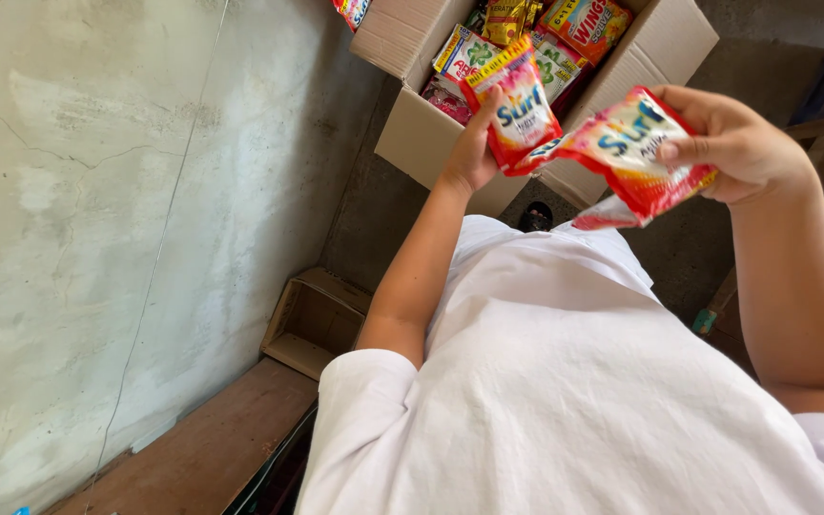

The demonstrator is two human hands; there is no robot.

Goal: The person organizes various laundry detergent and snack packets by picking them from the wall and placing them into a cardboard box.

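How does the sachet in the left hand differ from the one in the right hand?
The left-hand sachet stands upright and fairly flat, its front showing; the right-hand sachet lies tilted sideways and looks crumpled. The left hand grips from behind, over the open cardboard box; the right hand pinches its edge. Both are red, yellow and blue packets.

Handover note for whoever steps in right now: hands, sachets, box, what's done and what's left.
Left hand: grip shut on one red sachet, held up over the cardboard box.
Right hand: grip shut on a second red sachet, off to the box's right; more red packet hangs below it.
Both sachets are apart, in the air, above the person's white shirt.
Box is open, with mixed packets inside.
Done: two sachets in hand.
Left: both are not yet set down; whether they came from the box cannot be told.
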